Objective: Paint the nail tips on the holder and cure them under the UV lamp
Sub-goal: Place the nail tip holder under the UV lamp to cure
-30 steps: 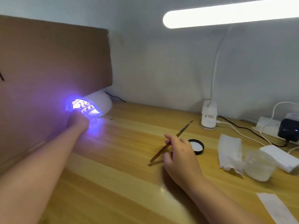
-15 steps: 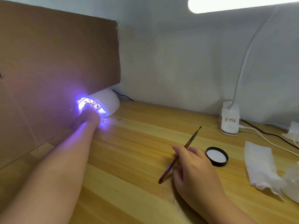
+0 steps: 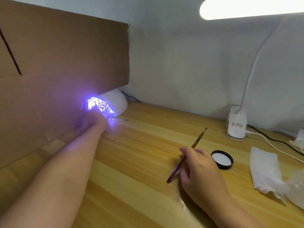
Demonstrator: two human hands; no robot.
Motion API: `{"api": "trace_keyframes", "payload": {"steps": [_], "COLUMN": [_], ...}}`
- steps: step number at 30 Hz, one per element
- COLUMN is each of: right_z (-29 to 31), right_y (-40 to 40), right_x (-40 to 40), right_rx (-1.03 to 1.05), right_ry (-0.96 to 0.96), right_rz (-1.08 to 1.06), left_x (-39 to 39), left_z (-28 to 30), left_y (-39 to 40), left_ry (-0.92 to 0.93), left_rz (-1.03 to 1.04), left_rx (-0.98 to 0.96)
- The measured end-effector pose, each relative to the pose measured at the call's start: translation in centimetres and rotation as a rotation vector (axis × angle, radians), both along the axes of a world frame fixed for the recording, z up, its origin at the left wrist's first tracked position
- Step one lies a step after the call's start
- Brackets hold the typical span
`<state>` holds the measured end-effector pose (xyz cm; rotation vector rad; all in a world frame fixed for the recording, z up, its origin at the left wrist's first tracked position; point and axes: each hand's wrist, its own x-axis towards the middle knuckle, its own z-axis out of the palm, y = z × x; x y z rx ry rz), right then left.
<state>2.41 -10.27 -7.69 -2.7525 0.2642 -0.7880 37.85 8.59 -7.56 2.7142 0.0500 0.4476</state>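
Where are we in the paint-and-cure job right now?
Painting looks done for now: the right hand rests on the table holding the brush idle. Curing is in hand: the UV lamp glows violet with the nail tips on their holder inside, the left hand at its opening. Left: withdrawing them; further coats cannot be judged.

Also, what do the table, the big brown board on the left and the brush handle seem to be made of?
Table: wood or wood-look laminate, with pale grain stripes and a slight sheen; which one is unclear.
Brown board: looks like cardboard, matte, with a fold line and a cut slit.
Brush: handle seems lacquered wood, reddish-brown and glossy, with a metal-looking ferrule near the bristles.
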Motion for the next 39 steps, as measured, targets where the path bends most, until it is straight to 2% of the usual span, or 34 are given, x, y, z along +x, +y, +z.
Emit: {"api": "trace_keyframes", "payload": {"steps": [7, 10, 13, 17, 21, 27, 31, 39], "right_z": [-0.3, 0.2, 0.6, 2.0, 3.7, 5.4, 5.1, 3.1], "right_y": [-0.1, 0.1, 0.1, -0.5, -2.4, -5.8, -9.1, -13.8], "right_x": [0.1, -0.1, -0.4, -2.3, -7.0, -15.6, -20.3, -26.8], "right_rx": [0.087, 0.106, 0.073, 0.377, 0.442, 0.434, 0.395, 0.287], "right_ry": [-0.059, -0.01, 0.047, 0.002, -0.118, -0.241, -0.327, -0.519], "right_rz": [-0.047, -0.115, -0.129, -0.059, -0.031, -0.043, -0.205, -0.415], "left_x": [-3.6, -5.4, -7.1, -8.8, -12.2, -22.0, -29.8, -40.8], "left_z": [0.4, 0.2, 0.0, -0.5, 0.7, 3.3, 4.7, 5.1], "left_y": [2.9, 3.6, 4.7, 6.4, 6.0, -0.2, -6.9, -16.8], "left_ry": [-0.023, -0.059, -0.089, -0.085, -0.068, -0.032, 0.075, 0.254], "left_rz": [-0.064, -0.046, -0.044, -0.163, -0.287, -0.576, -0.807, -1.191], "left_rx": [-0.245, -0.37, -0.4, -0.495, -0.62, -0.864, -1.008, -0.979]}}
